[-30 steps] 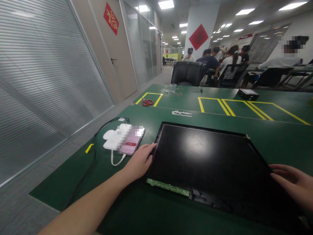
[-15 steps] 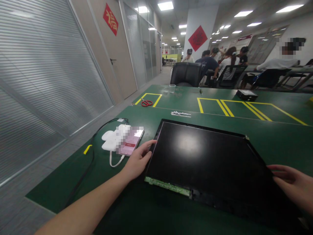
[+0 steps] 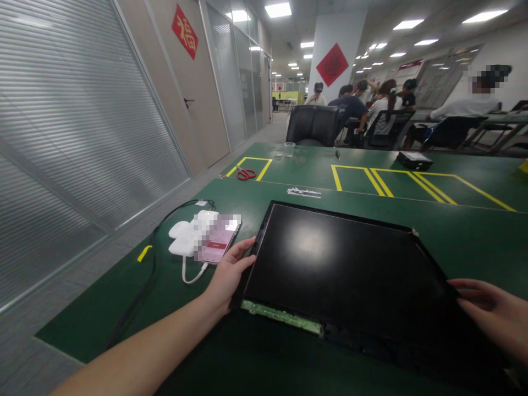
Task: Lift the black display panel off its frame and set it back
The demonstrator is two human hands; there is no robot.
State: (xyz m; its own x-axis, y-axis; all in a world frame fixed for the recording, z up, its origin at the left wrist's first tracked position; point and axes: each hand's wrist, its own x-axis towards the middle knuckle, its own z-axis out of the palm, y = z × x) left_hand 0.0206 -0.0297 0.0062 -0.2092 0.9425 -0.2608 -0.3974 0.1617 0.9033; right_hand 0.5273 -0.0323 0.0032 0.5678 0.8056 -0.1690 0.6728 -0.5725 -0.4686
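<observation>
A black LCD screen panel (image 3: 350, 275) faces up in front of me, its far edge higher in the picture and a bright reflection on its glass. Along the near left edge runs a strip of green circuit board (image 3: 280, 317). My left hand (image 3: 231, 269) grips the left edge, thumb near the front and fingertips partly hidden at the frame. At the opposite edge my right hand (image 3: 490, 308) is closed on the panel, its fingers partly behind the rim. Whether the panel rests on the green table (image 3: 198, 352) or is slightly raised, I cannot tell.
Left of the panel lie a phone (image 3: 220, 242), a white multi-lobed device (image 3: 183, 242) with a cable, and a black cord (image 3: 154, 275). Farther back are red-handled scissors (image 3: 246, 174), white strips (image 3: 304, 192), a clear cup (image 3: 289, 149) and a black box (image 3: 414, 160). People sit beyond.
The view has shifted very slightly. My left hand sits a little farther left along with the panel's left edge; both hands keep their hold.
</observation>
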